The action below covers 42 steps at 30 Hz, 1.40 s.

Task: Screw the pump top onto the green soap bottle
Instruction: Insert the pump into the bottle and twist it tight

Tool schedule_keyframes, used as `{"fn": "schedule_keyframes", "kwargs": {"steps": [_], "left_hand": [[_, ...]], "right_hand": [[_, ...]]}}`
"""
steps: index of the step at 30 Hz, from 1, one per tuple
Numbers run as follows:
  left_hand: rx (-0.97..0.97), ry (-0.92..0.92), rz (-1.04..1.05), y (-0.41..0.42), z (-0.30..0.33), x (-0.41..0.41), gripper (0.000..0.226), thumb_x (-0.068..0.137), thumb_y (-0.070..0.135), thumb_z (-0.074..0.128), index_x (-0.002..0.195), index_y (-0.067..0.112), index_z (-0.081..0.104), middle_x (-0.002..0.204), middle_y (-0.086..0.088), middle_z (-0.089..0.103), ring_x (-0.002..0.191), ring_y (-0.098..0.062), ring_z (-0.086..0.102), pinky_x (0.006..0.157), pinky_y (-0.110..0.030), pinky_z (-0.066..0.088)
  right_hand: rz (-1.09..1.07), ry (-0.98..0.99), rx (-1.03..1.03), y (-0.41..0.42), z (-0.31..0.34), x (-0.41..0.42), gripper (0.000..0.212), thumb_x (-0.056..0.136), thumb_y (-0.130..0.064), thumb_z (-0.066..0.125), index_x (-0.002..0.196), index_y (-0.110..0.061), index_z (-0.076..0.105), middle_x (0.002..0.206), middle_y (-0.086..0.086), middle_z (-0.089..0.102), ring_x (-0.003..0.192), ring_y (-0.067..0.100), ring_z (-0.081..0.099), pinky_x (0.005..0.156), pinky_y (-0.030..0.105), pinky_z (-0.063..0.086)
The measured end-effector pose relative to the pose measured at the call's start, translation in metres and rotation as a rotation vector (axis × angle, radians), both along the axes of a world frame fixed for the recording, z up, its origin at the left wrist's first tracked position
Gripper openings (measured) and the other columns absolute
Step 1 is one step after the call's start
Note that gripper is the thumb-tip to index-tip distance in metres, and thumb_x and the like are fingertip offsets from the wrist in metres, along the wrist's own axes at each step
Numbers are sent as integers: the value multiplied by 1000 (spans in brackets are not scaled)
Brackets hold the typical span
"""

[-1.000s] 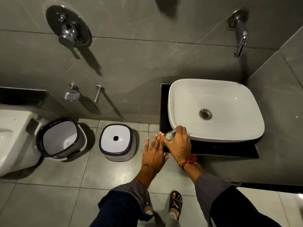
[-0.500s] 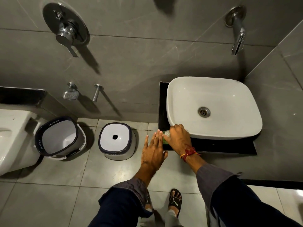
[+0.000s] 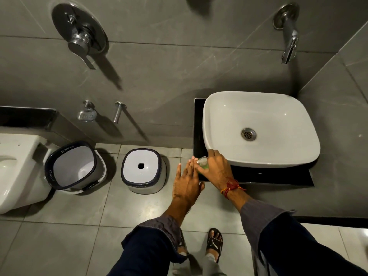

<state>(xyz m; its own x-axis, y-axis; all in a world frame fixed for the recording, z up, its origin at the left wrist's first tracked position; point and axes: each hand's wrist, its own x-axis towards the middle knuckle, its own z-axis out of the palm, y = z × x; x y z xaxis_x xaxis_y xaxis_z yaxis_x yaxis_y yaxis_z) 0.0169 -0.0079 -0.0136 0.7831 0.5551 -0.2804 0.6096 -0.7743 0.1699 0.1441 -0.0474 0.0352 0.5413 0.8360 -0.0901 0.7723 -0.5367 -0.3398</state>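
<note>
The bottle (image 3: 204, 166) stands at the bench's (image 3: 258, 177) front-left corner, beside the sink (image 3: 258, 152). Its pump (image 3: 201, 160) is clasped by the right hand (image 3: 216, 168), probably for twisting. The left hand (image 3: 187, 186) is kept flat and open against it, seemingly as a brace.

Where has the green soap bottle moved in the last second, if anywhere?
No, the green soap bottle stays at the black counter's front left corner.

The right hand (image 3: 217, 168) covers most of the green soap bottle (image 3: 205, 166), hiding its body and the pump top's thread. The toilet (image 3: 18, 168) is cut off by the left edge. Both sleeves run off the bottom edge.
</note>
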Motion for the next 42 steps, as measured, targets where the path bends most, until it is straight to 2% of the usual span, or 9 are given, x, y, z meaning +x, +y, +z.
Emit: {"fn": "schedule_keyframes", "kwargs": {"steps": [4, 11, 15, 19, 26, 30, 33, 35, 42], "left_hand": [[8, -2, 6, 0, -1, 0, 86, 104, 53, 42, 160, 7, -5, 170, -13, -7, 157, -27, -6, 126, -52, -5], [10, 0, 9, 1, -2, 1, 86, 104, 54, 40, 160, 8, -7, 170, -12, -6, 157, -27, -6, 127, -52, -4], [17, 4, -4, -1, -2, 0, 87, 104, 54, 41, 160, 9, -9, 170, -12, -8, 157, -26, -7, 126, -52, -4], [19, -14, 14, -1, -1, 1, 89, 104, 52, 43, 159, 7, -11, 170, -11, -8, 157, -25, -5, 126, -51, -4], [10, -2, 4, 6, -1, 3, 86, 104, 51, 42, 160, 7, -6, 170, -12, -5, 158, -25, -4, 128, -51, 0], [2, 8, 4, 4, 1, 3, 85, 105, 51, 42, 160, 7, -5, 170, -12, -4, 158, -26, -4, 128, -51, 0], [5, 17, 2, -4, 0, 2, 86, 104, 50, 44, 160, 6, -5, 170, -14, -4, 158, -28, -3, 128, -51, 0], [10, 19, 7, -3, 0, 3, 87, 104, 50, 44, 160, 6, -5, 170, -15, -5, 158, -28, -2, 128, -51, 1], [24, 16, -1, -2, 0, 3, 86, 104, 48, 45, 160, 5, -5, 170, -14, -1, 158, -27, -1, 126, -52, -2]], "right_hand": [[98, 49, 30, -5, -1, 4, 38, 92, -30, 64, 119, -3, 62, 121, 15, 62, 107, 29, 63, 96, 35, 54], [23, -67, -117, 7, 4, -6, 49, 101, -43, 46, 120, 0, 60, 118, 18, 65, 105, 27, 65, 91, 33, 57], [-65, 45, 1, 0, 3, -10, 44, 96, -38, 56, 115, 1, 62, 116, 18, 62, 102, 30, 64, 86, 36, 57], [-18, 85, 9, -6, -4, -5, 34, 95, -26, 59, 115, 2, 61, 116, 19, 63, 103, 30, 63, 93, 36, 55], [-41, 49, 41, 1, -4, -9, 42, 98, -34, 54, 117, 3, 60, 114, 21, 64, 103, 31, 64, 91, 37, 56], [-126, 130, 85, -1, 0, -5, 44, 91, -37, 66, 113, 1, 64, 111, 18, 65, 100, 30, 64, 83, 37, 57], [-183, 124, 201, -14, 3, -5, 53, 83, -44, 74, 113, -2, 64, 107, 15, 63, 96, 27, 62, 77, 35, 57], [-163, 118, 255, -17, 4, -6, 50, 83, -43, 74, 114, -4, 66, 107, 13, 61, 96, 24, 59, 75, 32, 55], [44, 152, 236, -21, 6, -5, 29, 94, -17, 60, 122, -14, 67, 120, 7, 55, 112, 21, 50, 94, 36, 54]]}}
